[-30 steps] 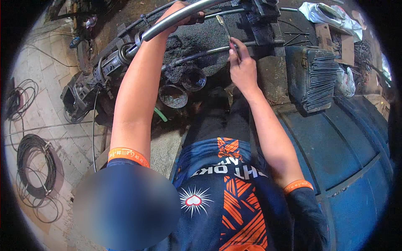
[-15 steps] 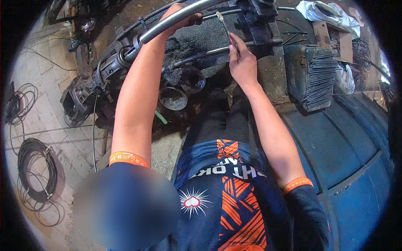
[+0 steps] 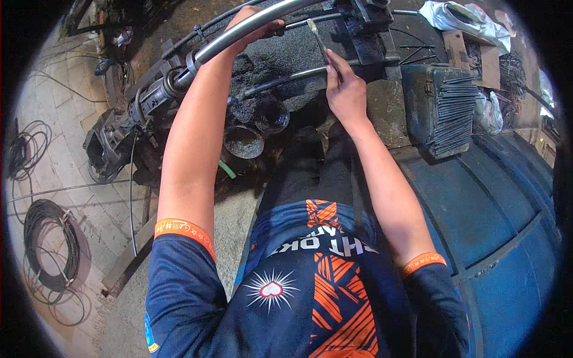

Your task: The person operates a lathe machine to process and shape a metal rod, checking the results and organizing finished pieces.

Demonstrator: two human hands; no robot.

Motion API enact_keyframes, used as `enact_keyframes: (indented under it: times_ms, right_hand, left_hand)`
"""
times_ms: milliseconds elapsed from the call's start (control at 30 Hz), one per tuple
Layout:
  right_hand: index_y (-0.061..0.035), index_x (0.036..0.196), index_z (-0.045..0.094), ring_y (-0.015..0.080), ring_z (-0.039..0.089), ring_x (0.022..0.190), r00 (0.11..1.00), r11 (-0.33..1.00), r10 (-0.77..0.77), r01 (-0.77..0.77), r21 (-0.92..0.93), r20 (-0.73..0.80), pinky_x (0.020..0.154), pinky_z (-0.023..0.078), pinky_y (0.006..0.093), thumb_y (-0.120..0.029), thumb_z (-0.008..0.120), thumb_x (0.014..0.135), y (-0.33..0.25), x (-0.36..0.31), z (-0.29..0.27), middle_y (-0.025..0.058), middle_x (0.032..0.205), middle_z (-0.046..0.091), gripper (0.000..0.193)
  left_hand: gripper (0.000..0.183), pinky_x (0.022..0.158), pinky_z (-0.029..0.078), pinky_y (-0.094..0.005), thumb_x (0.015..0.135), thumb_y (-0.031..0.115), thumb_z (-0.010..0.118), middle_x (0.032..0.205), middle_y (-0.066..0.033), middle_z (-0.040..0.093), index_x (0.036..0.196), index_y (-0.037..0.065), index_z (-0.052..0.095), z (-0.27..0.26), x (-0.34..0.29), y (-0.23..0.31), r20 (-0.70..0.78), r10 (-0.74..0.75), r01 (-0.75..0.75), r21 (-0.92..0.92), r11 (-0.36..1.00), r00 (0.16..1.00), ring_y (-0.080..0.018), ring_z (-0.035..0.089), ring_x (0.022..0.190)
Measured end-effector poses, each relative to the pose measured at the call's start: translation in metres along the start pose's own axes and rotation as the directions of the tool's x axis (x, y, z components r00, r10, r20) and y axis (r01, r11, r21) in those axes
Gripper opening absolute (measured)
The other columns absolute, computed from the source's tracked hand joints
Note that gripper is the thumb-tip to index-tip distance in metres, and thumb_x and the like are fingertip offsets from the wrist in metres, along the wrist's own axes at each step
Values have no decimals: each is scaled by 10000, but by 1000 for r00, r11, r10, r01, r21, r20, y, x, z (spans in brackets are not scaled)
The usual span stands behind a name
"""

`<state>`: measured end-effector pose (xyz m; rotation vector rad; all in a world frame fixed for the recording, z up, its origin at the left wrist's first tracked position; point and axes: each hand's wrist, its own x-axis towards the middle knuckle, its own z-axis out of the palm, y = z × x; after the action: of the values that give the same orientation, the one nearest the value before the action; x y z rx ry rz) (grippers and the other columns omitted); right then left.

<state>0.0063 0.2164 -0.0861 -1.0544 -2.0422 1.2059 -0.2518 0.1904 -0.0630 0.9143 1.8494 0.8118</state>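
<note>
Hands: two, both bare; forearms enter from below; orange cuff on each sleeve.
Left hand: one (image 3: pixel 258 33); reaches beneath the thick bar, which hides part of it; fingertips show past the bar's lower edge; whether the grip is closed on the bar or on something under it, cannot tell.
Right hand: one (image 3: pixel 348 90); grip narrow, thumb and fingers pinched on the thin tool.
Thin tool: one (image 3: pixel 320 43); slim shaft with a pale tip; points up and slightly left, ahead of the right hand; tip beside the upper thin bar, contact cannot be told.
Thick bar: one (image 3: pixel 248 30), shiny; runs slantwise above the left hand, its lower-left end near a metal collar (image 3: pixel 191 61).
Thin bars: at least two (image 3: pixel 304 73); the lower passes left of the right hand, over dark grit (image 3: pixel 268 64).
Bowls: two, round (image 3: pixel 243 156); side by side, below the grit.
Green tube: one short piece (image 3: pixel 227 169); below the bowls.
Rods: many, overlapping, exact count unclear (image 3: pixel 452 119); laid side by side on one dark box (image 3: pixel 419 98), well right of the right hand.
Bags: two; one white (image 3: pixel 468 25), one clear (image 3: pixel 490 113); both at right.
Cable coils: two; one thick (image 3: pixel 70 244), one looser (image 3: pixel 19 156); both on the pale floor (image 3: pixel 95 215) at left.
</note>
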Motion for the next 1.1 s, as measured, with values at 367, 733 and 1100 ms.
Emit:
enact_keyframes:
  times_ms: [367,733,1100]
  right_hand:
    - [-125,1211,598,334,680,859,991,991,128,-126,-49,35,717,546,393,-135,573,913,-10,-23,-8,170,950,688,300]
    - [-110,1206,598,334,679,878,997,998,-53,52,16,47,730,546,387,-116,574,911,-10,-8,8,174,977,686,296]
    - [-85,1236,580,241,702,892,983,991,135,-137,9,125,727,536,321,-103,574,922,-13,-34,-5,164,1019,690,315]
  left_hand:
    - [195,636,446,-321,772,227,736,734,-13,656,870,58,737,1,1,-10,-71,53,-45,113,993,996,-103,507,673]
    - [175,642,448,-315,787,215,715,727,-39,656,853,54,730,2,2,-8,-50,23,-14,178,984,998,-110,514,671]
    - [243,809,463,-280,843,106,698,999,-98,679,1038,-36,667,49,-31,-14,-572,203,-102,203,974,795,-172,616,866]
